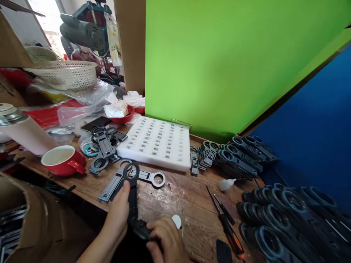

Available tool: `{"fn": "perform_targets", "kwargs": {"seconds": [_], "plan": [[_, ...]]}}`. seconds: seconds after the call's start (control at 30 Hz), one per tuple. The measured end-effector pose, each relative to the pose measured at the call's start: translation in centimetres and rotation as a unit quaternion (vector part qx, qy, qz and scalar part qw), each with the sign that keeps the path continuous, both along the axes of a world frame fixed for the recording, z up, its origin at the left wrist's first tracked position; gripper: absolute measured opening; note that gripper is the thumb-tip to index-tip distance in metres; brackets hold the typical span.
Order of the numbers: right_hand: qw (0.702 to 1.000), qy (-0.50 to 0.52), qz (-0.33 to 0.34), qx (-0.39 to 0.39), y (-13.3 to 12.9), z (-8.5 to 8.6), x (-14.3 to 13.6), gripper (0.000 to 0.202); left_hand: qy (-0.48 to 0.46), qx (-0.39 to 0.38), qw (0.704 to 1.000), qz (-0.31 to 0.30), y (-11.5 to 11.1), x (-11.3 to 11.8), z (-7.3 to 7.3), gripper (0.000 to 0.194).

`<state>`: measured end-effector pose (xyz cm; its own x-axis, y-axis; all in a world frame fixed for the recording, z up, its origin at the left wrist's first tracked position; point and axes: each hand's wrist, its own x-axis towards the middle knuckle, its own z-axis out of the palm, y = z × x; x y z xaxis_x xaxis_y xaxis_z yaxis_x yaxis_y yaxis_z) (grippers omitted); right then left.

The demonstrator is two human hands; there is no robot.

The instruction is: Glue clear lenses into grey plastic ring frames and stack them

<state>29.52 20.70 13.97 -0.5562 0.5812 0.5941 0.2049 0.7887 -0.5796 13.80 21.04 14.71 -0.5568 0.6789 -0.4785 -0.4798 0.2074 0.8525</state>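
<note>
A black ring-topped part [133,195] stands over the table's front edge, its ring up and its lower end bent to the right. My left hand [119,208] is closed around its upper arm, thumb just below the ring. At the lower end, my right hand [167,237] pinches the dark hinged piece [141,228] with curled fingers. Behind the held part, two grey ring-ended plates [111,187] [158,179] lie on the wooden table [189,199]. A white round disc [177,221] shows just beyond my right hand.
A white foam block [156,140] holds rows of small pieces. Left are a red cup [64,160], a pink bottle [30,131] and a pile of ring parts [104,142]. Right are screwdrivers [230,233], a small white bottle [226,184] and stacked ring parts [274,208].
</note>
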Motion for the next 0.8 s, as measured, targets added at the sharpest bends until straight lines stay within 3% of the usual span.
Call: {"fn": "perform_targets", "kwargs": {"seconds": [0.07,0.13,0.23,0.3,0.4,0.6,0.67,0.73,0.8], "plan": [[0.998,0.026,-0.004,0.06,0.1,-0.1,0.3,0.023,0.015,0.02,0.998,-0.062,0.0,-0.1,0.4,0.068],[0.996,0.041,-0.041,0.067,0.6,0.0,0.5,0.023,0.017,0.056,0.981,-0.185,-0.4,0.7,0.8,0.063],[0.993,0.029,-0.112,-0.014,1.5,0.2,0.7,0.017,0.01,0.138,0.932,-0.334,-1.2,2.2,0.9,0.057],[0.988,0.033,-0.134,-0.072,2.0,0.1,0.7,0.014,0.009,0.178,0.913,-0.368,-1.7,2.6,0.6,0.061],[0.974,0.07,-0.155,-0.148,2.8,-0.4,0.5,0.012,-0.004,0.169,0.917,-0.363,-2.3,2.2,-0.3,0.071],[0.942,0.083,-0.221,-0.241,5.9,-2.1,0.2,0.019,-0.083,0.031,0.95,-0.298,-3.5,0.3,-1.5,0.076],[0.954,0.038,-0.195,-0.225,7.3,-2.4,-0.1,0.02,-0.026,0.037,0.961,-0.272,-3.8,-0.3,-1.7,0.07],[0.973,-0.039,-0.148,-0.17,8.4,-2.6,-0.6,0.019,0.088,0.054,0.964,-0.243,-4.0,-1.1,-1.7,0.058],[0.981,-0.125,-0.098,-0.11,9.2,-2.6,-1.1,0.019,0.217,0.072,0.944,-0.238,-4.1,-2.0,-1.6,0.044]]}}
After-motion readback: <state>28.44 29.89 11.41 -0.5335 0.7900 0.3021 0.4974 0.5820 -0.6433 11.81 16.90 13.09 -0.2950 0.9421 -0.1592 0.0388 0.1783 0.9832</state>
